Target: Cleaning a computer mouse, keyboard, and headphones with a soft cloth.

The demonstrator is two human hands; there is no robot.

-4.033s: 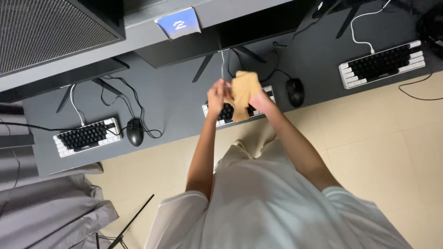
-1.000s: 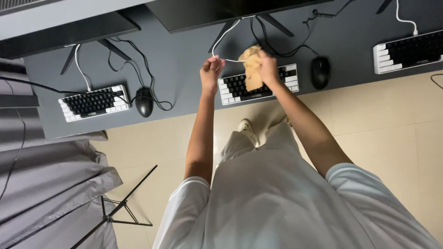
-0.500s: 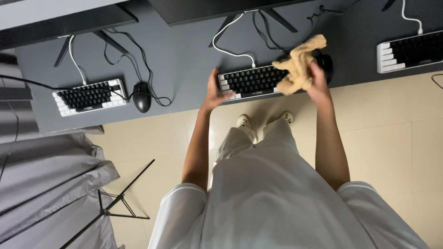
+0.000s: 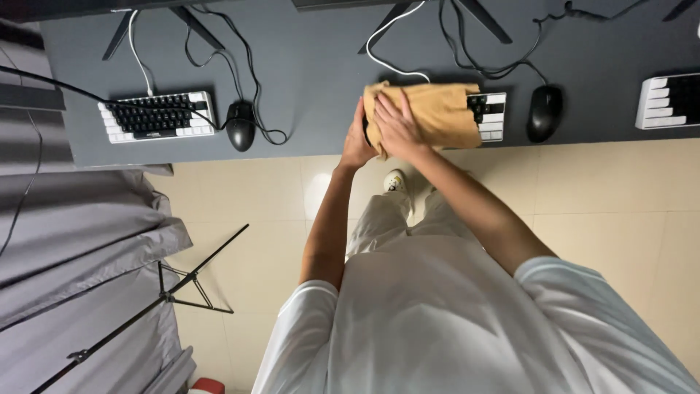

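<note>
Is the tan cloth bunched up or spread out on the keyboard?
Spread out: the cloth lies flat over the keyboard, right hand pressing it.

- Bare dark grey desk surface (image 4: 313,80) is lying open between the left black computer mouse (image 4: 240,125) and the tan cloth (image 4: 430,113).
- Loose black and white cables (image 4: 467,62) are crowding the space behind the cloth.
- Right black mouse (image 4: 545,112) is sitting just beside the cloth-covered black-and-white keyboard (image 4: 490,115).

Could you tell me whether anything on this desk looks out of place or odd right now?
Only the tan cloth: it is draped over most of the middle keyboard, pressed down by the right hand, with the left hand at its edge.
</note>
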